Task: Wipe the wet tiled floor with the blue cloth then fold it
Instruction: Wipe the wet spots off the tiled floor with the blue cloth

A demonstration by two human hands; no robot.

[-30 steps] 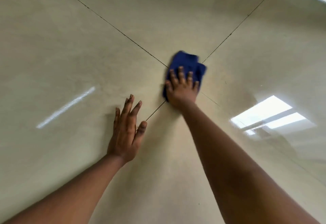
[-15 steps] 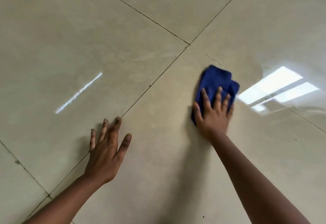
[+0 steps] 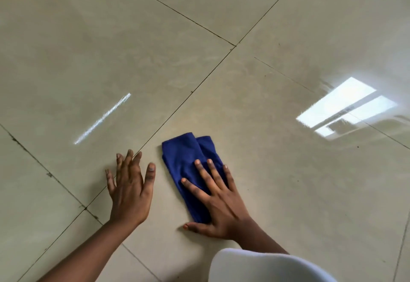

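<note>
— Pressing the cloth (image 3: 190, 159) flat under my right hand (image 3: 218, 204), fingers (image 3: 203, 170) straight and spread, not curled round anything. It is lying folded over itself on the floor (image 3: 288, 181), just right of the tile joint and close to me.

— And your left hand (image 3: 129, 188)?

— It is resting palm down on the floor just beside the cloth, fingers straight and holding nothing. I am judging it to be bracing my weight.

— What is worrying you from here?

— The tiles are looking glossy, with a window reflection (image 3: 346, 108) shining at the right, so I am guessing some wet is remaining there. If I am leaning hard on that bracing palm, it may slide on the slick tile. Also, only my fingers and palm are covering the near end of the cloth, so the far layers may bunch or flip when I push.

— And the fold?

— Not yet tidy, I am judging; wiping comes first.
</note>
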